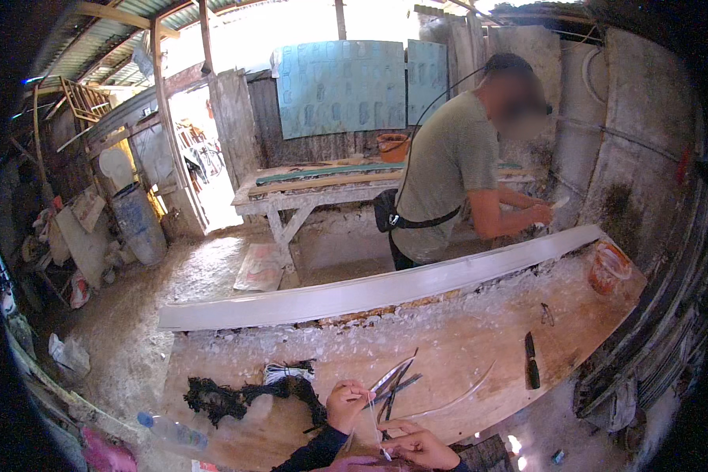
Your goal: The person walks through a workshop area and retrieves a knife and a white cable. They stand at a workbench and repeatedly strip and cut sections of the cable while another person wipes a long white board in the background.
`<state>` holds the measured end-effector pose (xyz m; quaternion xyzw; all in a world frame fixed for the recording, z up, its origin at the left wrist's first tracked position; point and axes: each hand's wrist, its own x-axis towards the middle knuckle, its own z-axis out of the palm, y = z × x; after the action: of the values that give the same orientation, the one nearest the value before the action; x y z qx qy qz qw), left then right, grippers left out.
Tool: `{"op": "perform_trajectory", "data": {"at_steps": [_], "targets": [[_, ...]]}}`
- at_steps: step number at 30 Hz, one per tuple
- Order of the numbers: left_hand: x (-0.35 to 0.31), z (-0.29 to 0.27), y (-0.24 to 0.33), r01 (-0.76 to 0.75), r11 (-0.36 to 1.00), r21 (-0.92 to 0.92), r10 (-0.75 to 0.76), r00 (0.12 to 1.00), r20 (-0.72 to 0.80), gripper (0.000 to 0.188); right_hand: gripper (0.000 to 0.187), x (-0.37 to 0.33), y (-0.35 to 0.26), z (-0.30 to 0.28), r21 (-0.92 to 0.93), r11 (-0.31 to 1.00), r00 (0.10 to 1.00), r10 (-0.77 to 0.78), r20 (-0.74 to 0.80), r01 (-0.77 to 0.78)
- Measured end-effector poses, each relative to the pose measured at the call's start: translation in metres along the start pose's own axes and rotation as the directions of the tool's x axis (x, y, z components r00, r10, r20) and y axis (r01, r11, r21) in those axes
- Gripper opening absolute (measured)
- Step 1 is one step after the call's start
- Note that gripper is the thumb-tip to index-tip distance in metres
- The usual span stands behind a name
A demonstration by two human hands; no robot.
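Observation:
Near the table's front edge, my left hand (348,405) is closed in a pinch on a thin white cord (374,415). The cord runs down toward my right hand (418,445), whose fingers are closed around its lower end. Just beyond the left hand, a narrow pale strip (395,373) and several dark thin strips (405,385) fan out over the table. A tangled bundle of black cord (212,400) lies left of my left hand, beside a small white bundle (285,373).
A long white plank or moulding (385,286) spans the plywood table's (464,370) far edge. Black-handled tool (532,362), wire loop (547,315) and orange bucket (609,271) lie to the right. Across it, a person (448,165) bends over. A plastic bottle (173,431) is at lower left.

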<state>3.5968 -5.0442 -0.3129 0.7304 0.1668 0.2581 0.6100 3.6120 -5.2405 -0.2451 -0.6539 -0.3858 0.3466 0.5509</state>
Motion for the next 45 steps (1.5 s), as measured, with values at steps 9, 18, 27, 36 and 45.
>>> {"op": "perform_trajectory", "data": {"at_steps": [9, 18, 27, 36, 45], "targets": [[-0.006, 0.011, -0.005, -0.159, 0.987, 0.017, 0.143, 0.925, 0.353, 0.009, 0.012, -0.008, 0.014, -0.016, 0.257, 0.966, 0.941, 0.073, -0.33, 0.015], [-0.048, 0.041, 0.024, 0.36, 0.85, -0.385, 0.16, 0.52, 0.839, 0.01, 0.008, 0.008, 0.053, -0.044, -0.122, 0.992, 0.436, -0.114, -0.893, 0.009], [-0.029, 0.026, 0.018, -0.084, 0.955, -0.285, 0.287, 0.506, 0.813, 0.016, 0.009, 0.006, 0.051, -0.036, -0.396, 0.909, 0.479, -0.29, -0.828, -0.134], [0.01, -0.013, 0.009, -0.054, 0.997, 0.057, 0.029, 0.93, 0.367, 0.012, 0.007, 0.001, 0.06, -0.032, 0.211, 0.977, 0.759, 0.157, -0.632, -0.026], [0.023, -0.006, 0.028, -0.313, 0.921, 0.231, 0.301, 0.95, 0.087, 0.008, 0.013, 0.005, 0.034, -0.018, 0.885, 0.439, 0.941, 0.208, -0.268, 0.156]]}}
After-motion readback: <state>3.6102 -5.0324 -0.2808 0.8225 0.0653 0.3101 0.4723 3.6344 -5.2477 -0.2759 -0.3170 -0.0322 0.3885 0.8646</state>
